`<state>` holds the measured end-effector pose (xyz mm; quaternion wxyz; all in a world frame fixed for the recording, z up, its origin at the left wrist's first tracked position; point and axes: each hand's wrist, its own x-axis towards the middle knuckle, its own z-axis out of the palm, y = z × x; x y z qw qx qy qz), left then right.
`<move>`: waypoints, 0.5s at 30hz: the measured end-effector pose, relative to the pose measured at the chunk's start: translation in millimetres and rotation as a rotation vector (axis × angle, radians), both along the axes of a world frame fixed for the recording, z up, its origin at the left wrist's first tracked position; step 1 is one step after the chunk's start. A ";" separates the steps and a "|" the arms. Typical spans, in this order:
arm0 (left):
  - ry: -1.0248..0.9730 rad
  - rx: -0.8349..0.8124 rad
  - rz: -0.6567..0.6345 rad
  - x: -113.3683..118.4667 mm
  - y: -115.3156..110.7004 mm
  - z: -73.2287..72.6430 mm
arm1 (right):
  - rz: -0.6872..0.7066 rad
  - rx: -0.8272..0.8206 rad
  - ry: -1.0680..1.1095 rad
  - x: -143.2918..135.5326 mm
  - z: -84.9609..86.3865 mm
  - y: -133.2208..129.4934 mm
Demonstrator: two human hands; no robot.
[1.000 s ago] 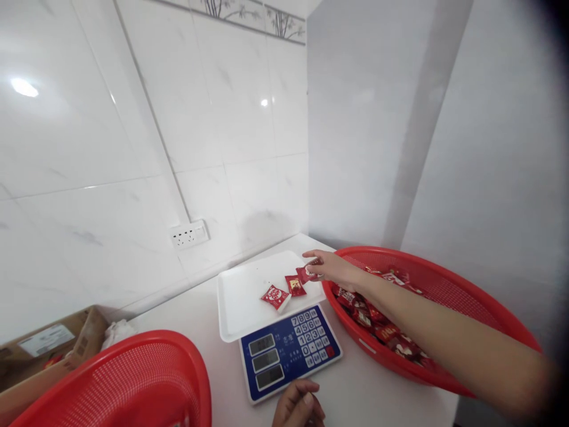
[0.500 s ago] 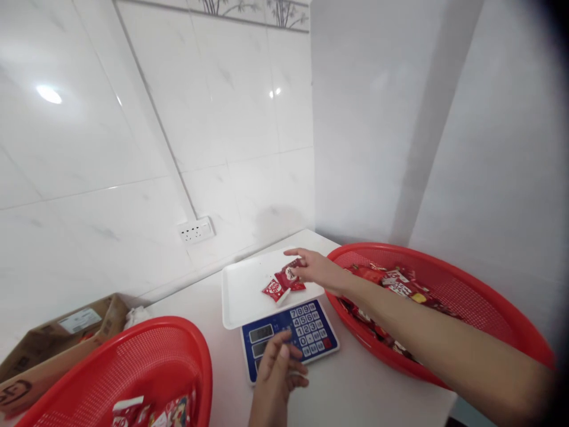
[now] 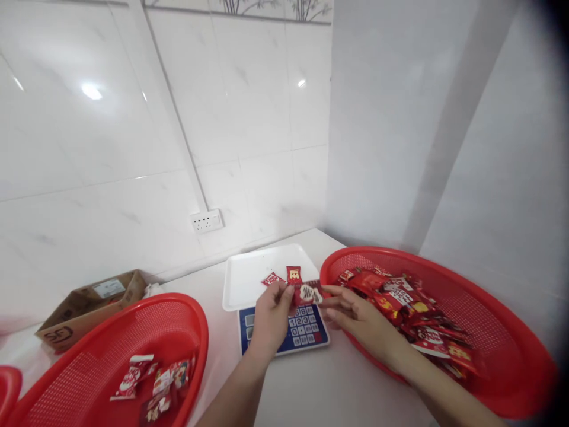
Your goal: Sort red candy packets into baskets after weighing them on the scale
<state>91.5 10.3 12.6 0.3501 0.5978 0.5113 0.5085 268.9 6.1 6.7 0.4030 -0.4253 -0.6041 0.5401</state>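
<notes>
A dark red packet with a pale print [image 3: 310,292] is stretched between my hands above the blue keypad of a scale [image 3: 306,332]. My left hand [image 3: 273,314] pinches its left end between thumb and fingers. At its right end, my right hand [image 3: 353,314] has its thumb and fingertips closed on the packet's edge. Behind it, the scale's white tray [image 3: 249,270] bears a small red packet [image 3: 272,279] and another red one with a yellow print [image 3: 294,274].
A large red basket [image 3: 489,308] on the right holds many red packets [image 3: 400,296]. Another red basket [image 3: 80,373] at left front has several packets [image 3: 133,376]. Beyond it stands an open cardboard box [image 3: 66,335]. A wall socket [image 3: 207,221] is behind.
My right hand has drawn back from the tray, and both hands now hold the dark red packet. My left hand has closed on it. The view has shifted, showing more of the baskets.
</notes>
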 end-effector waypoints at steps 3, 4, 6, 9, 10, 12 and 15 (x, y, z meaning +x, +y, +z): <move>0.083 0.074 0.092 3.3 33.4 21.5 | -0.061 0.060 -0.151 22.6 3.6 -6.6; 0.115 0.086 0.118 2.0 45.6 26.9 | -0.064 0.082 -0.197 29.1 3.8 -9.9; 0.177 0.084 0.158 -4.6 68.2 32.9 | -0.064 0.120 -0.277 40.6 2.6 -17.3; 0.287 0.033 0.182 -22.8 91.8 30.5 | -0.078 0.135 -0.364 56.8 -2.3 -27.4; 0.332 0.010 0.186 -30.3 96.0 27.8 | -0.082 0.127 -0.381 63.0 -4.4 -29.6; 0.431 -0.022 0.191 -45.4 98.7 22.4 | -0.100 0.109 -0.432 78.0 -9.0 -31.5; 0.565 -0.022 0.142 -61.3 89.6 19.6 | -0.146 0.135 -0.631 106.0 -15.2 -28.3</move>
